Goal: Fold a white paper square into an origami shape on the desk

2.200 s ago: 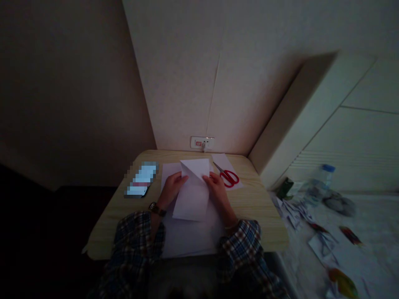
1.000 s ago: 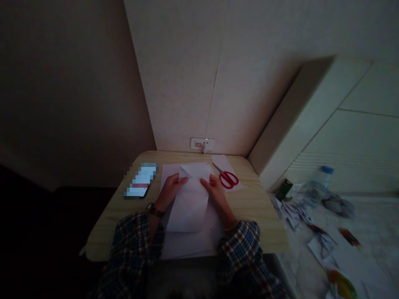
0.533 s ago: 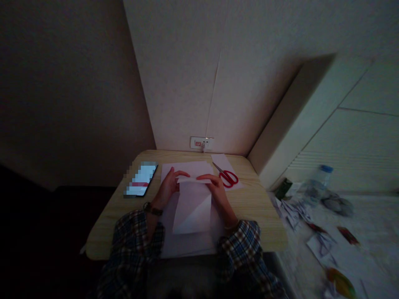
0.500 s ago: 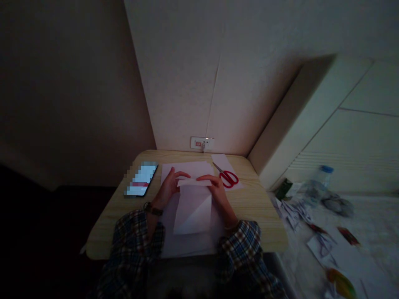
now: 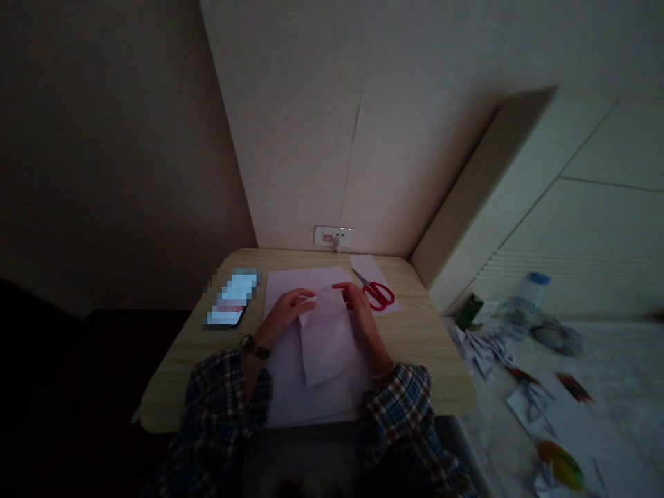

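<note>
My left hand (image 5: 287, 310) is closed on the upper left corner of a folded white sheet of paper (image 5: 328, 346), its thumb and fingers pinching a small flap. At the sheet's upper right edge, my right hand (image 5: 357, 304) has its fingers bent around the paper, with the index finger reaching over the top; the exact contact is dim. A diagonal crease runs across the sheet. Beneath it lies a stack of larger white paper (image 5: 283, 398). Red-handled scissors (image 5: 377, 294) rest just right of my right hand, on a narrow paper strip (image 5: 362, 262).
A lit phone (image 5: 232, 297) lies on the left of the small wooden table (image 5: 430, 346). A wall socket (image 5: 333, 236) is behind it. To the right, a lower surface carries a plastic bottle (image 5: 529, 301), paper scraps (image 5: 480, 353) and a yellow-green object (image 5: 561, 465).
The folded sheet has turned slightly, its lower end shifting right. The flap across its top has opened out, and my left fingers now pinch the left corner. My right fingers have loosened a little.
</note>
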Demonstrator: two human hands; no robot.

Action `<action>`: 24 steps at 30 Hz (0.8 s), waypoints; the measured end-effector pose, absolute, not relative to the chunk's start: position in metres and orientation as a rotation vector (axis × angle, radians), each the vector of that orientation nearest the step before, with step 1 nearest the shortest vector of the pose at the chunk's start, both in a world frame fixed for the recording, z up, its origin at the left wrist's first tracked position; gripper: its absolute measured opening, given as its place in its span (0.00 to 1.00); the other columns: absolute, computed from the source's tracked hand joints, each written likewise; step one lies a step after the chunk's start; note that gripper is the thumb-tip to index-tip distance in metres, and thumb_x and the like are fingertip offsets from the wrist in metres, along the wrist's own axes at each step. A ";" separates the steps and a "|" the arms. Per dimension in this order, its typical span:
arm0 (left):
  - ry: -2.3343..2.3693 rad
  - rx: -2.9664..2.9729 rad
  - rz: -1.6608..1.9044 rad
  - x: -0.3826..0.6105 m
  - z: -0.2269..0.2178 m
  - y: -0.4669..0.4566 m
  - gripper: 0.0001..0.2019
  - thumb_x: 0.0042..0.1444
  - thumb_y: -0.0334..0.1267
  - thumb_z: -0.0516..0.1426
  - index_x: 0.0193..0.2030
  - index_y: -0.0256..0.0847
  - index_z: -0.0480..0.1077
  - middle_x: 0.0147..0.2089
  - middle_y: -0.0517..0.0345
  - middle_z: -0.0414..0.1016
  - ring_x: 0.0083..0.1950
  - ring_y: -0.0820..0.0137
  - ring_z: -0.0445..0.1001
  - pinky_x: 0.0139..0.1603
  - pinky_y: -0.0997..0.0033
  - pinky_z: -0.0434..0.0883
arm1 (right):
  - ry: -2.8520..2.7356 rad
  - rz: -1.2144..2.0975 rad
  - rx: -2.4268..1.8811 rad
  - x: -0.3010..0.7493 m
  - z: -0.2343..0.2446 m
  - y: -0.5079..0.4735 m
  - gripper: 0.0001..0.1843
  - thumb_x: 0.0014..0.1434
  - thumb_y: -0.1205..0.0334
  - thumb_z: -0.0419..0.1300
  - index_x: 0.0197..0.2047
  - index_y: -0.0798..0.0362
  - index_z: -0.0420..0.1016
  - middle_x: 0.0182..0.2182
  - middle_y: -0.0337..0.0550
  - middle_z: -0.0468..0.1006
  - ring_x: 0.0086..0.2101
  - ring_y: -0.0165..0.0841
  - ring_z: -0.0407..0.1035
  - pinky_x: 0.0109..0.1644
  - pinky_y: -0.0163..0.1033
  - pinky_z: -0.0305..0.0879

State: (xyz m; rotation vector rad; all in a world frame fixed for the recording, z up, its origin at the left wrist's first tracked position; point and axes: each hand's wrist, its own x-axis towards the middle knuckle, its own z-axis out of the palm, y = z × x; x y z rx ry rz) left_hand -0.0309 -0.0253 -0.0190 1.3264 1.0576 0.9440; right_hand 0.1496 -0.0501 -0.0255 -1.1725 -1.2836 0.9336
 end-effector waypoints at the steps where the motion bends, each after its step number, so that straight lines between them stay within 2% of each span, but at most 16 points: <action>1: 1.062 1.338 0.974 -0.031 -0.020 -0.024 0.16 0.41 0.45 0.63 0.36 0.39 0.72 0.32 0.56 0.77 0.37 0.64 0.74 0.37 0.69 0.67 | -1.253 0.957 -1.185 0.150 -0.026 -0.050 0.20 0.60 0.50 0.44 0.42 0.48 0.73 0.41 0.41 0.73 0.42 0.34 0.67 0.43 0.37 0.63; 8: 1.108 1.381 1.119 -0.031 -0.021 -0.023 0.17 0.44 0.47 0.60 0.38 0.38 0.73 0.43 0.52 0.76 0.45 0.62 0.72 0.46 0.66 0.67 | -1.220 0.885 -1.219 0.146 -0.024 -0.045 0.13 0.53 0.52 0.56 0.39 0.51 0.69 0.37 0.40 0.72 0.39 0.33 0.66 0.45 0.36 0.61; 11: 1.097 1.411 1.133 -0.031 -0.022 -0.022 0.17 0.45 0.46 0.60 0.39 0.38 0.72 0.44 0.51 0.75 0.46 0.61 0.72 0.48 0.65 0.66 | -1.231 0.909 -1.242 0.147 -0.023 -0.048 0.12 0.54 0.53 0.54 0.38 0.50 0.69 0.35 0.39 0.72 0.38 0.33 0.66 0.42 0.36 0.61; 15: 1.126 1.472 1.116 -0.031 -0.024 -0.020 0.18 0.46 0.46 0.58 0.40 0.37 0.72 0.45 0.49 0.75 0.47 0.61 0.72 0.49 0.64 0.67 | -1.229 0.905 -1.237 0.148 -0.022 -0.049 0.13 0.56 0.52 0.50 0.40 0.49 0.69 0.37 0.39 0.72 0.40 0.34 0.66 0.40 0.36 0.61; 20: 1.117 1.504 1.123 -0.030 -0.023 -0.020 0.17 0.47 0.46 0.57 0.41 0.36 0.71 0.46 0.49 0.75 0.48 0.62 0.72 0.50 0.64 0.67 | -1.227 0.973 -1.283 0.145 -0.028 -0.044 0.13 0.50 0.56 0.58 0.39 0.49 0.66 0.30 0.36 0.72 0.32 0.32 0.68 0.35 0.35 0.63; 24: 1.077 1.467 1.064 -0.030 -0.023 -0.022 0.18 0.47 0.45 0.58 0.41 0.36 0.71 0.44 0.49 0.76 0.45 0.62 0.74 0.45 0.65 0.69 | -1.232 0.936 -1.230 0.145 -0.034 -0.041 0.12 0.49 0.60 0.58 0.39 0.49 0.65 0.28 0.35 0.70 0.29 0.30 0.67 0.32 0.34 0.63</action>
